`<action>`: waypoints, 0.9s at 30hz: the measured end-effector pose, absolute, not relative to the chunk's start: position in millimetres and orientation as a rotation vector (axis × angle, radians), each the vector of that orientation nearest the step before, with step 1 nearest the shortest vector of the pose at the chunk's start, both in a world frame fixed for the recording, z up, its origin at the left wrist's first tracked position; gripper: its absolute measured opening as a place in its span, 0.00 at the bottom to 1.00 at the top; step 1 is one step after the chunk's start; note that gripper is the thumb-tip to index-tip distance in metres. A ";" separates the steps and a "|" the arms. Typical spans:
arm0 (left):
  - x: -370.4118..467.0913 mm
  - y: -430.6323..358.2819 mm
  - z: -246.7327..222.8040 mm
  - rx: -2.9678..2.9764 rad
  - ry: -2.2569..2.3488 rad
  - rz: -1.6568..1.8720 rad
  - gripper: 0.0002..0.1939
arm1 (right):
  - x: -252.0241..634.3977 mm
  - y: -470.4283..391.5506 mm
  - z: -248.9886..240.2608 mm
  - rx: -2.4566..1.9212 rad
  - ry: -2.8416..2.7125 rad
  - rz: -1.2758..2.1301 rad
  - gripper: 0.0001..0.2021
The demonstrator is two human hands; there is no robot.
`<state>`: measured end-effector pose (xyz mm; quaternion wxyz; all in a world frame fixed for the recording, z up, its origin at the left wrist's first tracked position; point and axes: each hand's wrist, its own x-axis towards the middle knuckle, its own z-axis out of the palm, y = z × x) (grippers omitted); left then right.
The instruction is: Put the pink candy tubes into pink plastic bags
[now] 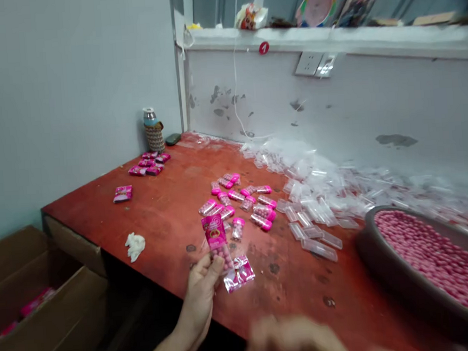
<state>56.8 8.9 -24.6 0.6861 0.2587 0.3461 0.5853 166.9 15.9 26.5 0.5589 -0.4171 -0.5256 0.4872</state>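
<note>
My left hand is closed around a clear plastic container filled with pink balls, held tilted above the table's front edge. A bright pink printed packet covers its upper part. Just beyond the fingers a pink and silver packet lies flat on the table. My right hand is low in the picture, smeared by motion, so its fingers cannot be made out. Several small clear bottles with pink caps lie on the table past my left hand, filled with pink balls.
A brown tub of pink balls stands at the right. Empty clear containers are heaped along the wall. Pink packets, crumpled tissue and a flask are at the left. A cardboard box sits below the table edge.
</note>
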 end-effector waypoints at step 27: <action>73.6 20.6 -24.2 0.598 0.730 1.123 0.11 | 166.5 -33.6 -40.9 -1.113 -0.650 1.322 0.06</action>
